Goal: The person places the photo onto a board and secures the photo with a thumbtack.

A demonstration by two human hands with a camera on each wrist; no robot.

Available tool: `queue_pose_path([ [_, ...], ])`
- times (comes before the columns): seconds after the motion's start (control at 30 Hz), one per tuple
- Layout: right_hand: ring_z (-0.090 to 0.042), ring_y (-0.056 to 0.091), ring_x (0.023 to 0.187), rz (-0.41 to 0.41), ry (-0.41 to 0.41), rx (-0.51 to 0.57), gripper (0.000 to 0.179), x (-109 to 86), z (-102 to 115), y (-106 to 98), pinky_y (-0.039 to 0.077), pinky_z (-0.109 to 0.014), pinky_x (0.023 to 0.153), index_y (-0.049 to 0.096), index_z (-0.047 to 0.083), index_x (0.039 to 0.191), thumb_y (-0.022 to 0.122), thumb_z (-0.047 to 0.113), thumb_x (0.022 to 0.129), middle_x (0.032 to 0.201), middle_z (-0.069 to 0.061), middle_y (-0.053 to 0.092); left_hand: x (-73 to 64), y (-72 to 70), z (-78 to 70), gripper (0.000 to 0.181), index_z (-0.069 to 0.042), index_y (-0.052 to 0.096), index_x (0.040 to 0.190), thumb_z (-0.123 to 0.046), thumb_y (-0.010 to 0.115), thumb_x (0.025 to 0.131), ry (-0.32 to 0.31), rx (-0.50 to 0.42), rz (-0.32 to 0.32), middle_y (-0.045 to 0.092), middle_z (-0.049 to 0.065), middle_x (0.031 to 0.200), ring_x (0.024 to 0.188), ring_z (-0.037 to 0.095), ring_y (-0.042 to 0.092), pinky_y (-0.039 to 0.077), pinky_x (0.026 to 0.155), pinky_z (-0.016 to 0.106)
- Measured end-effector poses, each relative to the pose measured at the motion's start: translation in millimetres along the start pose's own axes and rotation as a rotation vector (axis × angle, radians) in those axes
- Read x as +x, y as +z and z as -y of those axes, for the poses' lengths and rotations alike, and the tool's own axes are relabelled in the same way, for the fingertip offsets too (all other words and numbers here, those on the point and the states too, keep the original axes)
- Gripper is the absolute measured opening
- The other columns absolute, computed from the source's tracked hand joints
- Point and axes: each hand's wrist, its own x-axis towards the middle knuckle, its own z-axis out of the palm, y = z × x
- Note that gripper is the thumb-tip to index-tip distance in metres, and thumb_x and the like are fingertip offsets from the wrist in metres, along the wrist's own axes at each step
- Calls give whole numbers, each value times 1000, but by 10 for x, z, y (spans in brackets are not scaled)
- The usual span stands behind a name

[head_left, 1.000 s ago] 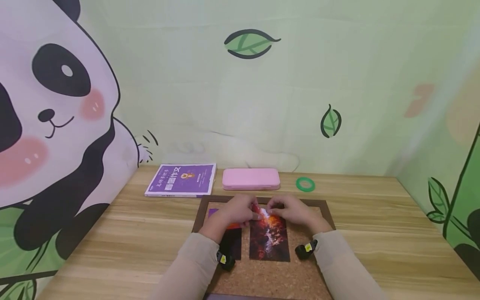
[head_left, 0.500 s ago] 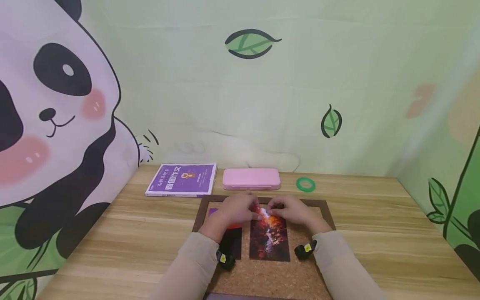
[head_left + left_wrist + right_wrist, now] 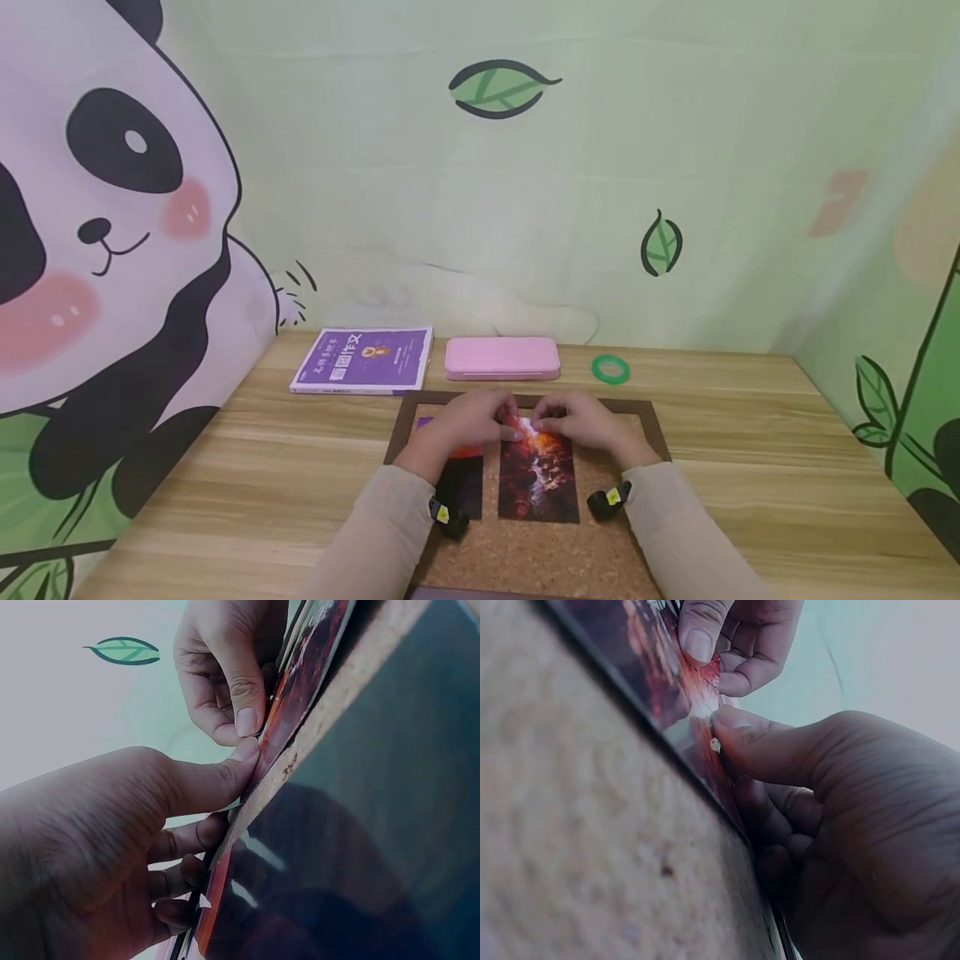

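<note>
A glossy photo print (image 3: 538,487) with a fiery cloud pattern lies on the framed cork board (image 3: 528,557). Both hands meet at its top edge. My left hand (image 3: 476,417) pinches the print toward its upper left corner, thumb on the face, a bit of red showing between thumb and finger in the right wrist view. Close beside it, my right hand (image 3: 588,421) pinches the same edge, its thumb (image 3: 769,746) on the print and the other fingers curled behind. Left of this print lies a second dark print (image 3: 467,490) with orange and purple, partly under my left hand.
Behind the board on the wooden table (image 3: 757,467) lie a purple and white book (image 3: 375,358), a pink case (image 3: 502,358) and a green ring-shaped roll (image 3: 611,368). A dark brown frame (image 3: 652,417) edges the cork. The printed backdrop (image 3: 360,167) rises at the table's back.
Both hands keep their place at the print's top edge, with only slight finger shifts. The print and the other objects stay where they were.
</note>
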Motion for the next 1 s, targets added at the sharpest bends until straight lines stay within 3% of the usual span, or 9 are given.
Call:
queue_pose_path([
  [0.4, -15, 58, 80, -94, 132, -21, 8, 33, 64, 49, 49, -34, 74, 69, 13, 92, 74, 18, 92, 85, 2, 65, -15, -14, -16, 27, -20, 62, 96, -40, 78, 88, 0, -14, 1, 60, -8, 81, 75, 13, 56, 46, 72, 33],
  [1.0, -15, 58, 78, -80, 114, -21, 6, 21, 105, 44, 49, -32, 69, 68, 10, 91, 72, 14, 93, 83, 0, 64, -4, 6, -1, 26, -20, 62, 95, -39, 78, 87, 2, -28, -2, 60, -7, 80, 73, 13, 55, 45, 70, 32],
])
